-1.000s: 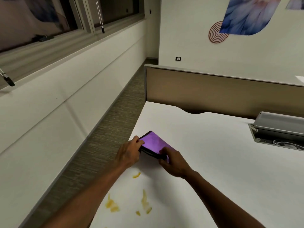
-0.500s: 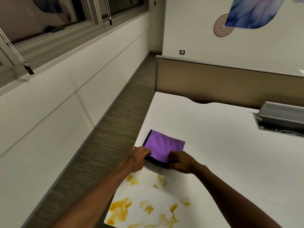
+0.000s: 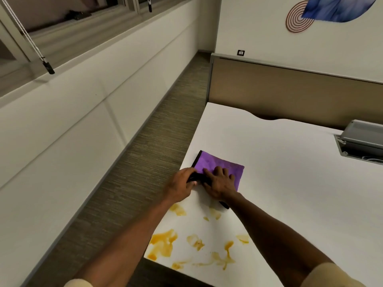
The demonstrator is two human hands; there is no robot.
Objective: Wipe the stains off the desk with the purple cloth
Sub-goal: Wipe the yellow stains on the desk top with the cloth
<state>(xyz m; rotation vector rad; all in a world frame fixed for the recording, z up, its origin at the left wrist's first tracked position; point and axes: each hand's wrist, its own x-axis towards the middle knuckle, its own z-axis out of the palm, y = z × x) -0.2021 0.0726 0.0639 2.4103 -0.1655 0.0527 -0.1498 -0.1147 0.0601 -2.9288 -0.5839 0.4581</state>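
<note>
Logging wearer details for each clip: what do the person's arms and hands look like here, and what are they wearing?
Both arms are bare from the hands up past the elbows. A pale beige short sleeve edges the left arm at the bottom of the frame, and a matching one edges the right. The left hand and right hand show no gloves, and no watch, rings or bracelets are visible.

The near edge of the purple cloth (image 3: 219, 165) is covered by both hands. The counter (image 3: 290, 183) runs past the right and bottom frame edges. The grey cable box (image 3: 360, 139) is cropped at right; its contents are indistinct. The blue wall print (image 3: 335, 9) is cut off at top.
</note>
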